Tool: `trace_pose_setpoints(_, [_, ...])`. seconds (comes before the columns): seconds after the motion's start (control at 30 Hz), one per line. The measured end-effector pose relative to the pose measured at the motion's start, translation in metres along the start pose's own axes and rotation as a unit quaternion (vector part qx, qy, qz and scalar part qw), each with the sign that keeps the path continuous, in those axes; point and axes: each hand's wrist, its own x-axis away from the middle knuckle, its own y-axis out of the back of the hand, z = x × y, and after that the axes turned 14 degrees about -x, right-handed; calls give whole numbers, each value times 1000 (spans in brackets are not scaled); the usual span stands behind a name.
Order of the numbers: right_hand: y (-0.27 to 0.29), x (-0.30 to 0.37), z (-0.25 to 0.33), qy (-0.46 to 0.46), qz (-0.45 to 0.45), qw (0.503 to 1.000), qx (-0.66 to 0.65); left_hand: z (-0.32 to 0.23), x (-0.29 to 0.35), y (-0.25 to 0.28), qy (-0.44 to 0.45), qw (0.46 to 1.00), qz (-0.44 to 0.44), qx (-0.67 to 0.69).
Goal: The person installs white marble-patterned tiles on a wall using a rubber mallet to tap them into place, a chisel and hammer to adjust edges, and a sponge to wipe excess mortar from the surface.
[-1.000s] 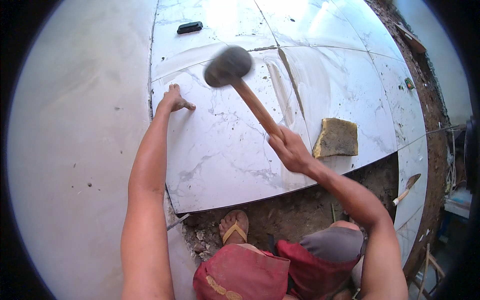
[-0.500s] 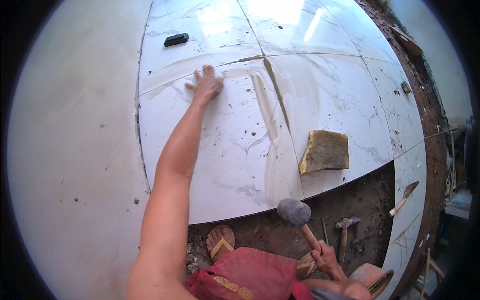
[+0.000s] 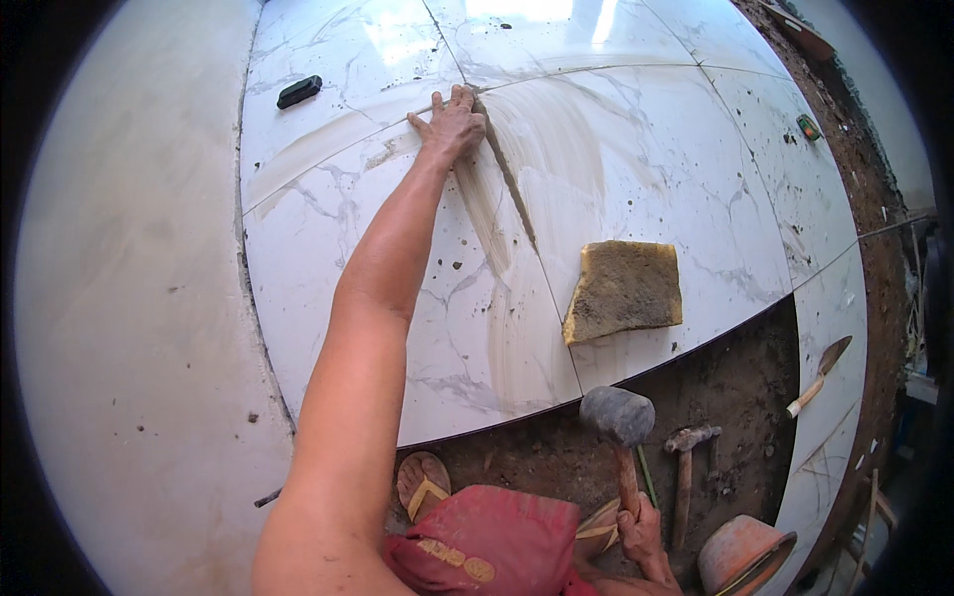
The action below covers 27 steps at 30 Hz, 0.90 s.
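My left hand (image 3: 453, 127) reaches out over the white marbled floor tiles (image 3: 378, 219), fingers spread on the surface beside the corner where several tiles meet. A muddy joint (image 3: 512, 184) runs from that corner toward me. Low on the right, my right hand (image 3: 644, 531) is wrapped round the wooden handle of a rubber mallet (image 3: 618, 415), whose dark grey head is raised above the tile edge. A dirty yellow sponge (image 3: 626, 288) lies on the tiles between my two hands, nearer the mallet.
Bare soil (image 3: 740, 397) lies before the tile edge, with a hammer (image 3: 686, 477) on it and an orange bucket (image 3: 740, 556) nearby. A trowel (image 3: 820, 375) rests on the right-hand tile. A black block (image 3: 299, 91) sits far left; a green tape measure (image 3: 808, 127) far right.
My left hand has slid right along the joint to the tile corner. The mallet has shifted slightly right, its head now more upright. The view has turned a little.
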Motion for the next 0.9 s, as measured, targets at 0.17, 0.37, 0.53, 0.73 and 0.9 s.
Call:
trace_pose_setpoints(0.17, [-4, -2, 0, 25, 3, 1000, -12, 1, 7, 7, -64, 997, 23, -31])
trace_pose_setpoints(0.37, [-14, -6, 9, 21, 38, 999, 24, 3, 40, 6, -140, 988, -5, -63])
trace_pose_setpoints(0.53, [-21, -13, 11, 65, 51, 996, 40, -5, 89, 0, -209, 976, -10, -55])
trace_pose_setpoints(0.73, [-23, -17, 11, 71, 68, 994, 41, -20, 202, -7, -309, 949, -13, -57])
trace_pose_setpoints(0.9, [-23, -14, 13, 54, 79, 995, 23, -39, 271, -12, -405, 910, 67, -55])
